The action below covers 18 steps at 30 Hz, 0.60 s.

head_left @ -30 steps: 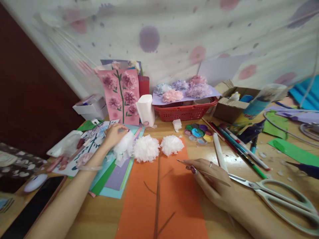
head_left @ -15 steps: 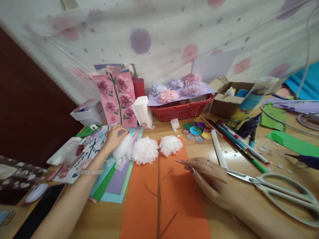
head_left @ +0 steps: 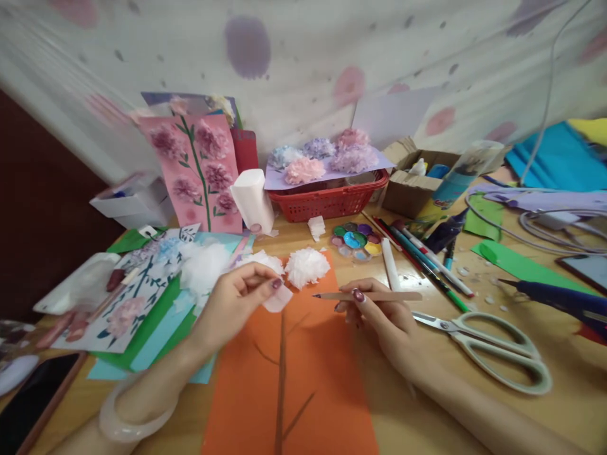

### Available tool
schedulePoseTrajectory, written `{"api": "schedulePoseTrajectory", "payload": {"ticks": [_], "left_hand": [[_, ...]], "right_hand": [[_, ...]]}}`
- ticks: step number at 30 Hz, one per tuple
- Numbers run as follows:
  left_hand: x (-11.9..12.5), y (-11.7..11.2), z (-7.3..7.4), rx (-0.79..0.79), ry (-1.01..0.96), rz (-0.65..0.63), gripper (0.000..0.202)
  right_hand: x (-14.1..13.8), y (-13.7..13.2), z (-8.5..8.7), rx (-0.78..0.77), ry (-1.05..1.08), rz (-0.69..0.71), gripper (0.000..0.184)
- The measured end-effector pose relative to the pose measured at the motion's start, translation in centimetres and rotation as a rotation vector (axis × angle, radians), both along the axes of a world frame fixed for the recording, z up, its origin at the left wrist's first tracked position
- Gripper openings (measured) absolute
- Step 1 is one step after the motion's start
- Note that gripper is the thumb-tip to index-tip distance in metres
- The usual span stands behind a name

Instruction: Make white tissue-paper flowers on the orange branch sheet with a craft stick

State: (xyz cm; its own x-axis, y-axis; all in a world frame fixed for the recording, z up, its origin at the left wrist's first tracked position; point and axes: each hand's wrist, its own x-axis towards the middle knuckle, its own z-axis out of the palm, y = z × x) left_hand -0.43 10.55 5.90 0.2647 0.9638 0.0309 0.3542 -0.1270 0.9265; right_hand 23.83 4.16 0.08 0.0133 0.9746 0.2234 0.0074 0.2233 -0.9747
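Note:
My left hand (head_left: pixel 237 300) hovers over the upper left of an orange paper sheet (head_left: pixel 303 379) that has a brown stem and twigs drawn on it. Its fingers pinch a small white tissue piece (head_left: pixel 278 298). My right hand (head_left: pixel 379 316) rests on the sheet's right edge and grips a thin brown paintbrush (head_left: pixel 370 295) whose tip points left toward the tissue. Two white tissue flowers (head_left: pixel 306 265) lie at the sheet's top edge, the left one partly hidden behind my left hand. A loose white tissue clump (head_left: pixel 205 268) lies further left on stacked coloured papers.
Scissors (head_left: pixel 493 347) lie right of my right hand. A paint palette (head_left: pixel 355 240), pens (head_left: pixel 427 259) and a red basket (head_left: pixel 327 202) with pastel tissue flowers sit behind. A pink flower card (head_left: pixel 199 170) leans on the wall. A phone (head_left: pixel 33 404) lies at left.
My left hand left the tissue clump at the left and came in over the orange sheet with a small tissue piece. My right hand lifted the brush to level. The camera shifted right.

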Motion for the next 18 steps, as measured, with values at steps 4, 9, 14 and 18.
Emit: {"api": "schedulePoseTrajectory", "payload": {"ticks": [4, 9, 14, 18], "left_hand": [[2.4, -1.7, -1.8, -0.119, -0.108, -0.096, 0.015], [3.2, -2.8, -2.8, -0.195, -0.218, -0.027, 0.017], [4.0, -3.5, -3.5, -0.307, -0.287, -0.016, 0.019], [4.3, -3.4, -4.4, -0.325, -0.302, -0.019, 0.021]], "right_hand": [[-0.1, 0.0, 0.7, -0.051, 0.046, 0.078, 0.03], [-0.4, -0.3, 1.0, -0.142, 0.096, 0.144, 0.03], [-0.4, -0.5, 1.2, -0.242, 0.131, 0.251, 0.028], [-0.3, -0.5, 1.2, -0.228, 0.106, 0.24, 0.027]]}}
